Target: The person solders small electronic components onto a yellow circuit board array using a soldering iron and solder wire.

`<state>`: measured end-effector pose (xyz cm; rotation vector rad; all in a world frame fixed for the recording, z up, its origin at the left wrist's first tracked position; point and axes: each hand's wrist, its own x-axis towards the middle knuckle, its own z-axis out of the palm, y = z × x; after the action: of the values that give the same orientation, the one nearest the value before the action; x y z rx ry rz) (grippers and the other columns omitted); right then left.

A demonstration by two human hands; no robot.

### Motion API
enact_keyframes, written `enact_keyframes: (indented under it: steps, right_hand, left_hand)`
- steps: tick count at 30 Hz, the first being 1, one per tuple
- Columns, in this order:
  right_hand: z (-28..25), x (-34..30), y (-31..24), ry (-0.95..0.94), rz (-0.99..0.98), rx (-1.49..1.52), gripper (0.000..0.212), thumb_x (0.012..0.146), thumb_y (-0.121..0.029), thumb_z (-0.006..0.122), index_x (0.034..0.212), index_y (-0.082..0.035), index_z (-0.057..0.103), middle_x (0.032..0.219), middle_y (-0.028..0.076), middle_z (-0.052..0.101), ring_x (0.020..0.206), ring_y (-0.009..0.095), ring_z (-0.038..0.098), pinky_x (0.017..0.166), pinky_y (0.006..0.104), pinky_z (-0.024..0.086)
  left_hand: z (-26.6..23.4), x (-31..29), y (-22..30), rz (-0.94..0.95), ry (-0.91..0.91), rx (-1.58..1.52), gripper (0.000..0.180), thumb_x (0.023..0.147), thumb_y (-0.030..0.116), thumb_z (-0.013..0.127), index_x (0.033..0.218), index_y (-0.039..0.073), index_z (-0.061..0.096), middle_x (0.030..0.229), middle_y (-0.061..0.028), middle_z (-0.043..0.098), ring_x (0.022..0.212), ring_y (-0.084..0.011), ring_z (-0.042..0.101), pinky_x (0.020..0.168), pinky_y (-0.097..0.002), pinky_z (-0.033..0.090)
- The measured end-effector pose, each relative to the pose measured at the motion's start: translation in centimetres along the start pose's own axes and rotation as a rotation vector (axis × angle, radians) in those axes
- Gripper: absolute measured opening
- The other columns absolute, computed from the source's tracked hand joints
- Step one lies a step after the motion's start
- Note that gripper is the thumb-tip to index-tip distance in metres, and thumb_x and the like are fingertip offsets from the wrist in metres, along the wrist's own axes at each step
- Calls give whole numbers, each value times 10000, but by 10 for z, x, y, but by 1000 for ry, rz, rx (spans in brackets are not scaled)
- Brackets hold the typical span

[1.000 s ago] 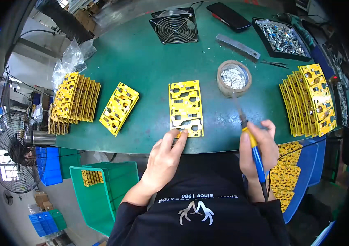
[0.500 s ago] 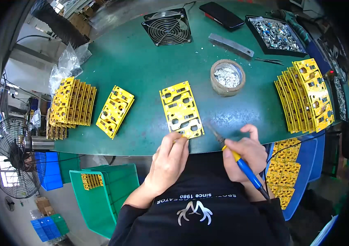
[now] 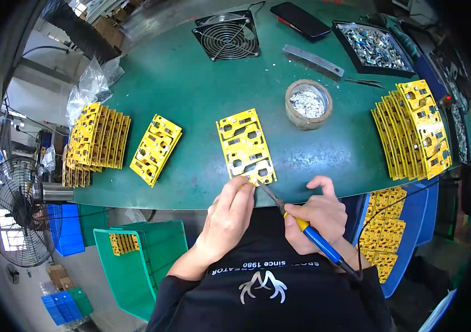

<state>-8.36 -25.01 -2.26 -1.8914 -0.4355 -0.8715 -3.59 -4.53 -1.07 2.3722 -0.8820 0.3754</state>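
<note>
On the green table in front of me lies a yellow circuit board panel (image 3: 245, 145) with cutouts and small dark parts. My left hand (image 3: 227, 216) is closed at its near edge, fingertips pinched together; whatever they hold there is hidden. My right hand (image 3: 318, 218) grips a soldering iron (image 3: 319, 243) with a blue and yellow handle. The iron's metal tip reaches the near edge of the panel, beside my left fingertips. Whether it touches the board is too small to tell. To the left, a second yellow panel (image 3: 156, 149) lies at a slant.
Stacks of yellow panels stand at left (image 3: 98, 138) and right (image 3: 412, 130). A round pot (image 3: 308, 105) with silvery bits, a metal bar (image 3: 313, 62), tweezers (image 3: 364, 82), a small fan (image 3: 227, 36) and a parts tray (image 3: 373, 48) lie beyond. Below are a green bin (image 3: 136, 271) and a blue bin (image 3: 412, 243).
My right hand has moved left, bringing the soldering iron's tip from beside the panel to its near edge by my left fingertips. My left hand has stayed almost still.
</note>
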Motion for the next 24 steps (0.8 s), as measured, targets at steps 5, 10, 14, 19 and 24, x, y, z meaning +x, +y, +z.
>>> enact_keyframes:
  steps: [5, 10, 14, 19, 24]
  right_hand:
    - [-2, 1, -3, -29, -4, 0, 264, 669, 26, 779, 925, -31, 747, 641, 27, 669, 480, 166, 589, 845, 451, 546]
    - [-5, 0, -1, -10, -1, -18, 259, 677, 24, 781, 927, -33, 745, 655, 32, 681, 490, 165, 594, 844, 451, 545]
    - [-7, 2, -2, 34, 18, 2, 167, 727, 18, 725, 893, -3, 729, 632, 62, 679, 457, 182, 576, 845, 491, 529]
    - [-7, 1, -1, 33, 19, -1, 183, 711, 24, 727, 892, -6, 730, 626, 58, 673, 455, 181, 574, 845, 489, 530]
    - [-5, 2, -1, 23, 8, 0, 178, 713, 24, 735, 887, -9, 732, 619, 53, 665, 457, 181, 574, 846, 477, 533]
  left_hand:
    - [0, 1, -1, -5, -25, -13, 234, 920, -43, 718, 1147, -41, 661, 1169, -168, 660, 838, -375, 725, 712, -448, 610]
    - [-1, 2, -1, -10, -24, -11, 230, 908, -41, 736, 1128, -40, 671, 1157, -163, 670, 856, -372, 733, 724, -437, 619]
    - [-2, 1, -2, 6, -1, -14, 229, 892, -46, 754, 1109, -36, 682, 1146, -158, 680, 869, -364, 741, 732, -427, 626]
    - [-3, 3, -2, 1, -14, -16, 232, 892, -50, 751, 1113, -33, 681, 1143, -158, 679, 868, -364, 741, 728, -428, 625]
    - [-2, 4, -2, -1, -11, -32, 225, 898, -47, 746, 1112, -32, 677, 1133, -163, 672, 867, -370, 739, 720, -435, 625]
